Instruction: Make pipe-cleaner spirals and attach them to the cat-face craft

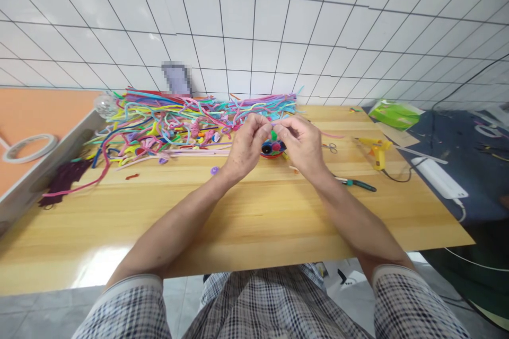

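Observation:
My left hand (249,145) and my right hand (301,143) meet above the middle of the table, thumbs and fingertips pinched together. A thin pinkish-purple pipe cleaner (274,125) runs between the fingertips, mostly covered by them. A pink strand (332,135) shows beyond my right hand; whether it is the same piece, I cannot tell. Just under the fingers sits a small round colourful craft piece (272,149) with blue, red and green parts, partly hidden by both hands. A purple coil (215,170) lies to the left of it.
A tangled heap of pipe cleaners (159,130) spreads along the wall at the left. To the right lie small scissors (332,147), a dark-handled tool (360,185) and a yellow glue gun (377,152) with its cord. A white power strip (439,177) sits beyond the table's right edge.

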